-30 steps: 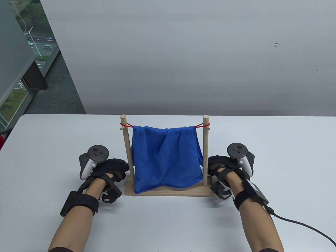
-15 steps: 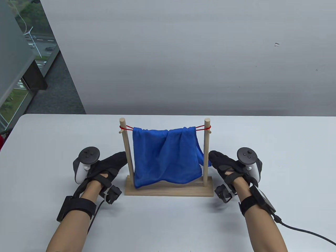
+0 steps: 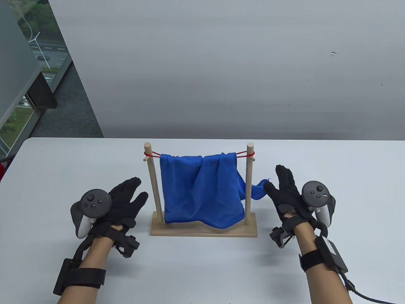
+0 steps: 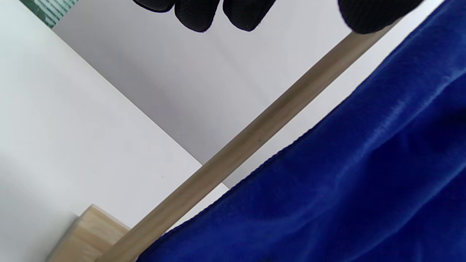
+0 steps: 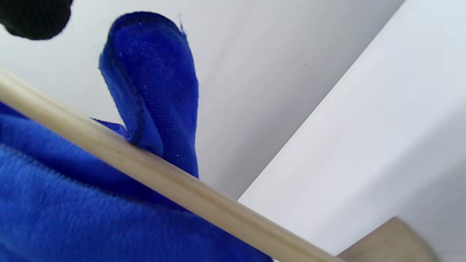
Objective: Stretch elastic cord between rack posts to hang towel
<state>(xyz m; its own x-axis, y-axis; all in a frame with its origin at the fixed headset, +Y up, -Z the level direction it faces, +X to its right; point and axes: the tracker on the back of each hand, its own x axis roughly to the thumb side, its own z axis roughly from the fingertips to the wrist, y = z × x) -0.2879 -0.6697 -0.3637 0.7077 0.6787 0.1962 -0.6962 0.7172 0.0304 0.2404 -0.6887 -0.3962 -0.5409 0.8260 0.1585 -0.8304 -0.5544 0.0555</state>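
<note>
- Blue towel [image 3: 202, 186] hangs on the red elastic cord [image 3: 154, 154] between both rack posts [image 3: 154, 183].
- Left hand [image 3: 121, 202] and right hand [image 3: 286, 193] have fingers spread (holding nothing), beside the rack.

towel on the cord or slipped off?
On. The towel drapes over the red cord between both posts; one corner pokes past the right post.

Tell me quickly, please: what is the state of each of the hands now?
Left hand: open, fingers spread, holding nothing.
Right hand: open, fingers extended; the blue towel corner is beside the thumb, not gripped.
</note>
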